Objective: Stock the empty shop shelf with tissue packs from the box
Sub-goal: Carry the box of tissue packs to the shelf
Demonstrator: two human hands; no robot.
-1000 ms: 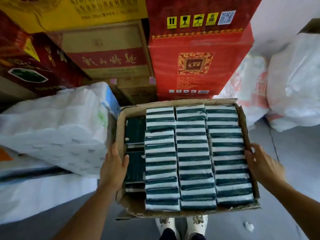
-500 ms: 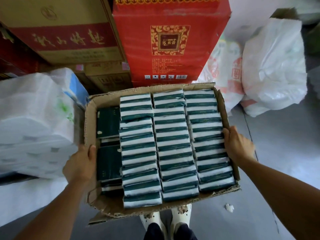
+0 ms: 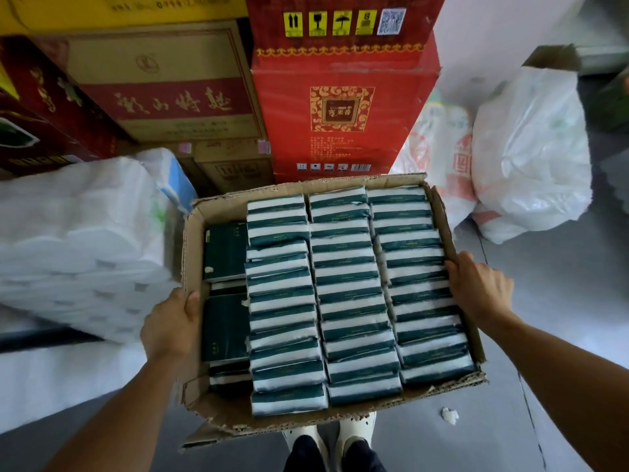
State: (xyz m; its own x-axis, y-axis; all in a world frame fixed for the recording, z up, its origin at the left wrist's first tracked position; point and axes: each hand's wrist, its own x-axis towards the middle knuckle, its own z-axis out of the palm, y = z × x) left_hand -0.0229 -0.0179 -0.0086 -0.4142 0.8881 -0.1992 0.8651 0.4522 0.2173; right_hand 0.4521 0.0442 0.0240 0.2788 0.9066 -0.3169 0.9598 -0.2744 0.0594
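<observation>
An open cardboard box [image 3: 218, 207] is held in front of me above my white shoes. It is packed with several green-and-white tissue packs [image 3: 347, 287] standing on edge in three rows, plus a few dark green packs [image 3: 224, 250] lying flat along its left side. My left hand [image 3: 170, 327] grips the box's left wall, thumb over the rim. My right hand [image 3: 481, 287] grips the right wall. No shelf is in view.
Stacked cartons stand right behind the box: a tall red one [image 3: 343, 97] and a brown one with a red band [image 3: 170, 93]. Wrapped white paper rolls [image 3: 78, 240] lie at the left. White plastic bags [image 3: 527, 151] sit on the grey floor at the right.
The box, held by both hands on its side walls throughout, now sits tilted with its right side farther back. The view has swung, showing the cartons higher up again.
</observation>
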